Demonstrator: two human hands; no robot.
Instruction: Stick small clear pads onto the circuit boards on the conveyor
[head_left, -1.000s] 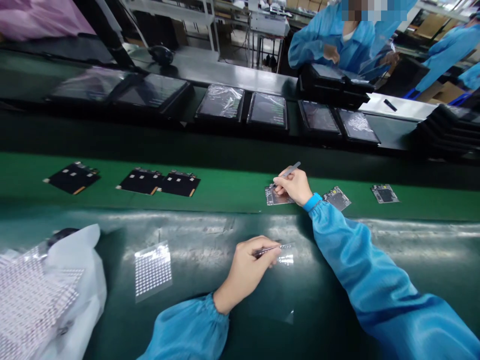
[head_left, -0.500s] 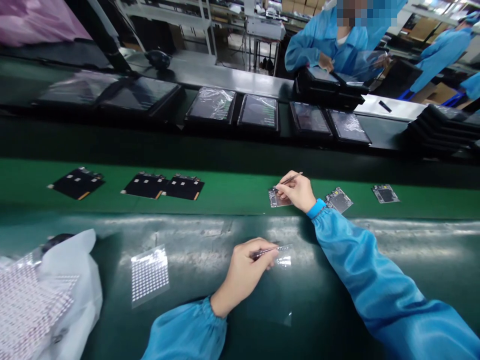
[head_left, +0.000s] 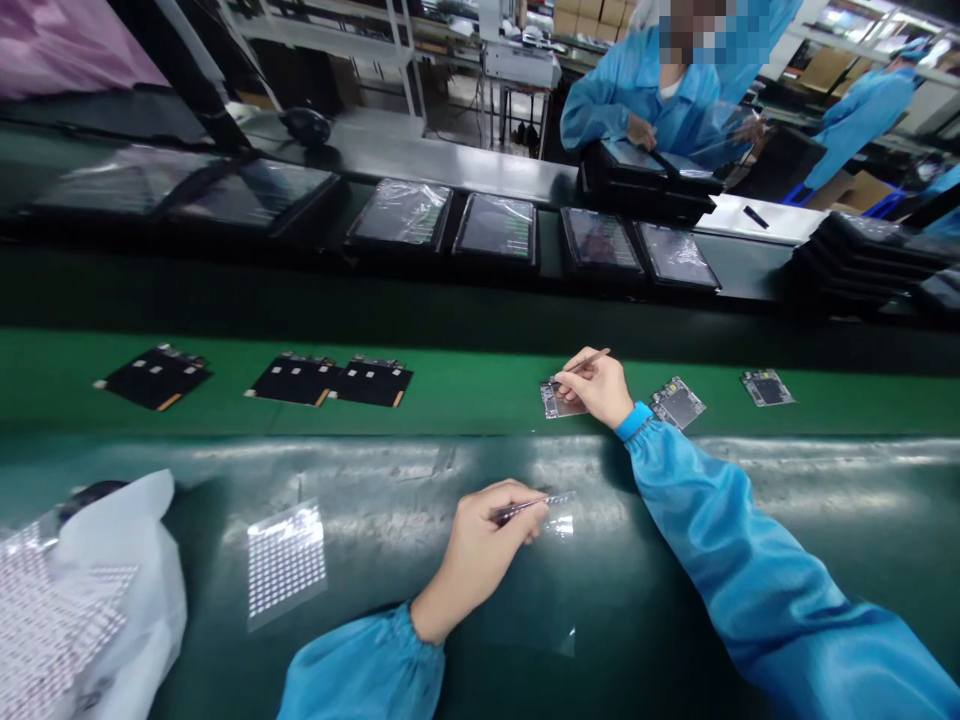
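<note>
Right hand (head_left: 600, 388) pinches tweezers (head_left: 589, 361) on a bare board (head_left: 561, 402), left hand (head_left: 474, 562) second tweezers (head_left: 525, 509) at a clear sheet (head_left: 559, 525) — black-covered boards (head_left: 294, 380) sit well left.

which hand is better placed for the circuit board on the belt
Right, probably: the right hand sits at the circuit board with a thin tool; the left hand is further back, over clear film.

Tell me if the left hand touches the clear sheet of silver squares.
Apart: the head view shows dark green mat between the left hand and the clear sheet of silver squares.
</note>
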